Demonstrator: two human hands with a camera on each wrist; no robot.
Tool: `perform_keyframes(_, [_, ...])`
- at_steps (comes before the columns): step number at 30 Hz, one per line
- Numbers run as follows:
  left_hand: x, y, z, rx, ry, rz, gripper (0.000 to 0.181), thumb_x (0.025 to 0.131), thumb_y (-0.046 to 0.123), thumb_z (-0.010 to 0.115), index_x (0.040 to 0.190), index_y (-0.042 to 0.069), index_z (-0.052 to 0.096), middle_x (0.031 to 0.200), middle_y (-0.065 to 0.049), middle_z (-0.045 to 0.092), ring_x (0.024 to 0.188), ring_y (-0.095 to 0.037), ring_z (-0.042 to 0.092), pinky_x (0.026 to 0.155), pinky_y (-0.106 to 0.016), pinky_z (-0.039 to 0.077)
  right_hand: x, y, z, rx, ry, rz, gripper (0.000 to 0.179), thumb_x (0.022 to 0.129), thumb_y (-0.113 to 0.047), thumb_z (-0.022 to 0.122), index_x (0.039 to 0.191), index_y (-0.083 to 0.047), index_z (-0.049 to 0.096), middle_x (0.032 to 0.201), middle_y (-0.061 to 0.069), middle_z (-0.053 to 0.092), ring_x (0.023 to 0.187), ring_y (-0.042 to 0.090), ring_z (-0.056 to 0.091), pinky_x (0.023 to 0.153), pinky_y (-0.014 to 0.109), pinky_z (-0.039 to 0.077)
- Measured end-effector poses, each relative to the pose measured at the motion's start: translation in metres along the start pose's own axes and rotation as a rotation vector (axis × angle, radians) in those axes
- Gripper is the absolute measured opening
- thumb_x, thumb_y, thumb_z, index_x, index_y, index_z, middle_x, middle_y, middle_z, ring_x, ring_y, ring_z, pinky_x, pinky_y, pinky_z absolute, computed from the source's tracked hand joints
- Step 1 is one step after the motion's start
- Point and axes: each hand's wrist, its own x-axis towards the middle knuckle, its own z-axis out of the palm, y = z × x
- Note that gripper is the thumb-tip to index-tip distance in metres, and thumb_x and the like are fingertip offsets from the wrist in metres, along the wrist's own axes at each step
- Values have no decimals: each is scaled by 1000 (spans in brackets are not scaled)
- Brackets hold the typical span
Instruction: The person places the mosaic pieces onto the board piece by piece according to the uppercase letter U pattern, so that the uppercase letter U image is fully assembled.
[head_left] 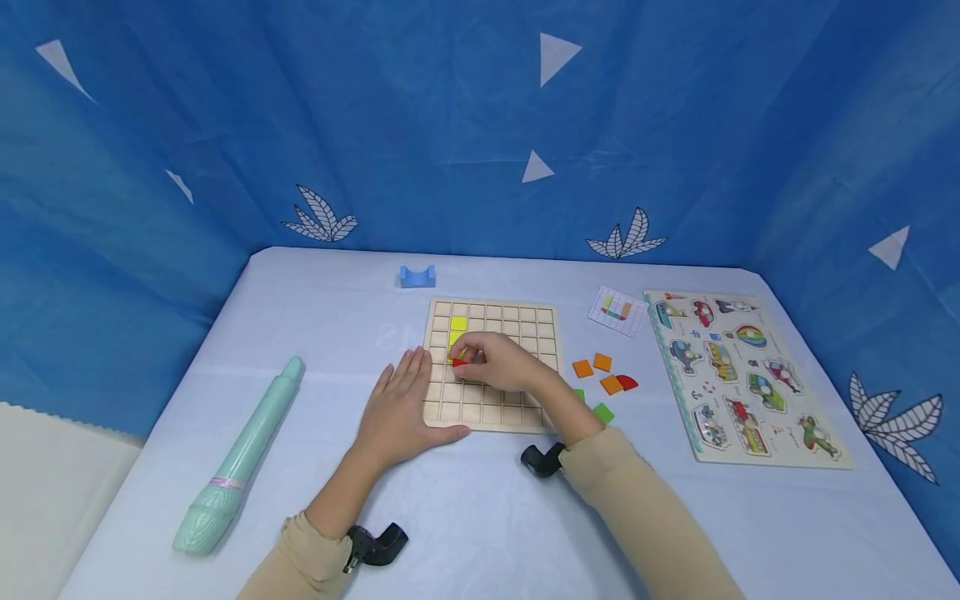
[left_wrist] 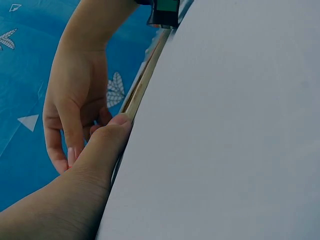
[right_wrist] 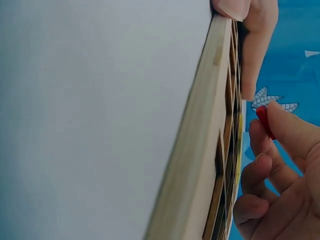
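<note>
A wooden grid board (head_left: 517,408) lies on the table, with yellow square tiles (head_left: 458,323) in a column near its left side. My right hand (head_left: 498,360) is over the board and pinches a small red tile (right_wrist: 265,121) between thumb and index finger, just above the grid in the right wrist view. My left hand (head_left: 400,412) rests along the board's left edge, fingers straight and thumb spread along the near edge. In the left wrist view its thumb (left_wrist: 107,140) touches the board's rim. The right hand hides part of the yellow column.
Right of the board lie orange squares (head_left: 582,368), a red quarter-round piece (head_left: 627,382), green squares (head_left: 603,412) and a pattern card (head_left: 634,305). Farther right is a picture puzzle board (head_left: 735,375). A mint toy microphone (head_left: 243,450) lies left; a blue holder (head_left: 417,277) stands behind.
</note>
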Motion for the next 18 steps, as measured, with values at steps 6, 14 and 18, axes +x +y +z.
perform_keyframes(6, [-1, 0, 0, 2, 3, 3, 132, 68, 93, 51, 159, 4, 15, 167, -9, 13, 156, -25, 9, 126, -51, 10, 3, -3, 4, -32, -4, -7, 19, 92, -21, 72, 110, -21, 68, 89, -5, 64, 81, 14, 59, 77, 28, 51])
perform_keyframes(14, [-2, 1, -2, 2, 6, 4, 131, 68, 92, 52, 158, 4, 16, 167, -10, 14, 156, -26, 9, 126, -52, 11, 4, -7, 7, -47, -2, 9, 17, 92, -21, 72, 109, -20, 69, 88, -5, 64, 81, 14, 59, 75, 28, 50])
perform_keyframes(18, [-1, 1, -1, 4, 3, 2, 131, 68, 92, 51, 158, 4, 16, 167, -10, 14, 156, -25, 9, 126, -52, 11, 4, -7, 8, -48, 7, 20, 16, 91, -21, 73, 108, -21, 70, 88, -5, 65, 82, 13, 59, 76, 28, 50])
